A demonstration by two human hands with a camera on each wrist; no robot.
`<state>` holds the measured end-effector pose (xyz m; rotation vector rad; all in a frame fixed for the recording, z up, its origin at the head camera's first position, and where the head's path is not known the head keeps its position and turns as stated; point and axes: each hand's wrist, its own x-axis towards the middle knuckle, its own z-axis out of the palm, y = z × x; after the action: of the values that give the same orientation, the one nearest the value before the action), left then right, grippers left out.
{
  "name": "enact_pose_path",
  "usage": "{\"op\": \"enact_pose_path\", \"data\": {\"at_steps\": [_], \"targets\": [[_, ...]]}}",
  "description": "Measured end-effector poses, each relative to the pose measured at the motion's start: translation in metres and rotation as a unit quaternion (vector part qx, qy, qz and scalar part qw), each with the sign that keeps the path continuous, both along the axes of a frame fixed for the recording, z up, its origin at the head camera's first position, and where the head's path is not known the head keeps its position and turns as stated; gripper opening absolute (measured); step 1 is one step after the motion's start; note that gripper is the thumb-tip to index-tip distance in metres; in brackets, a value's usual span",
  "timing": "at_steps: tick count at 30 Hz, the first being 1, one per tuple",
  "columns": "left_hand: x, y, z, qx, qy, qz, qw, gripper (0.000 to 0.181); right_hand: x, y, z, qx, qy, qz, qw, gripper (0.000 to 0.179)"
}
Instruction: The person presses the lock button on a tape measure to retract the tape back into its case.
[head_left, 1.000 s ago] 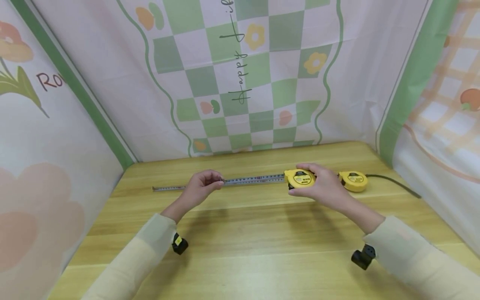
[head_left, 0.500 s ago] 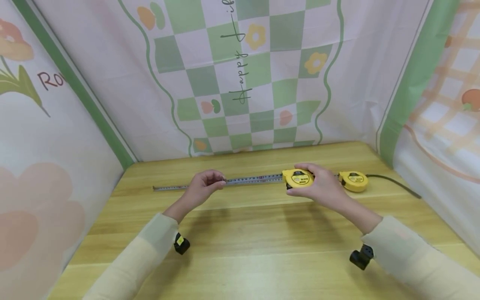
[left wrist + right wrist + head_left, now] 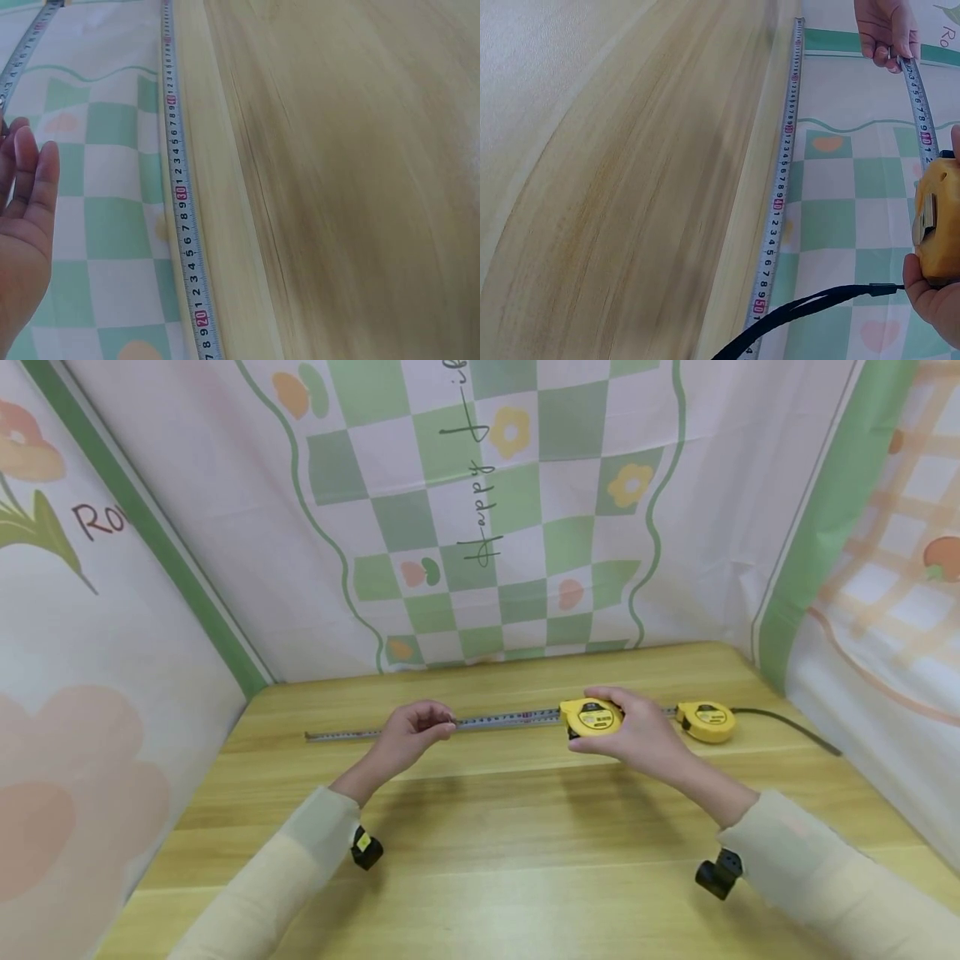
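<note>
My right hand point(image 3: 645, 727) grips the yellow case of a tape measure point(image 3: 595, 717), held up over the table with thumb and fingers on opposite sides. From its left side a silver blade point(image 3: 504, 721) runs straight to my left hand point(image 3: 408, 731), whose thumb and forefinger pinch the blade's end. A second yellow tape measure point(image 3: 707, 722) lies on the table just right of my right hand. Its blade point(image 3: 180, 191) stretches far left behind the raised one, past the left hand. In the right wrist view, a black strap point(image 3: 810, 300) trails from beside the held case point(image 3: 939, 217).
The wooden table point(image 3: 480, 860) ends at the back against a hanging printed cloth point(image 3: 480, 527), with more cloth at the left and right sides. A dark strap point(image 3: 787, 727) reaches from the lying tape measure toward the table's right edge. A small black camera sits at each wrist.
The right hand with its tape measure has shifted slightly left, while the left hand has edged right. The blade stretch between them is a little shorter. The lying tape measure has stayed put.
</note>
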<state>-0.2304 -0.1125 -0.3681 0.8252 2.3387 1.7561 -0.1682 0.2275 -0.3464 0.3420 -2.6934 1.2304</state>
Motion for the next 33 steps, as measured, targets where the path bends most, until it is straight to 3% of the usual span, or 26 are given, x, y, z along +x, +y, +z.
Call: {"op": "enact_pose_path", "data": {"at_steps": [17,33], "targets": [[-0.002,0.006,-0.007,0.002,0.009,-0.003,1.0000,0.013,0.000,-0.004,-0.005,-0.022,0.001,0.009,0.9997,0.087],[0.001,0.013,-0.006,0.002,0.005,-0.008,1.0000,0.012,0.002,-0.011,-0.003,-0.021,-0.002,0.008,0.9998,0.086]]}}
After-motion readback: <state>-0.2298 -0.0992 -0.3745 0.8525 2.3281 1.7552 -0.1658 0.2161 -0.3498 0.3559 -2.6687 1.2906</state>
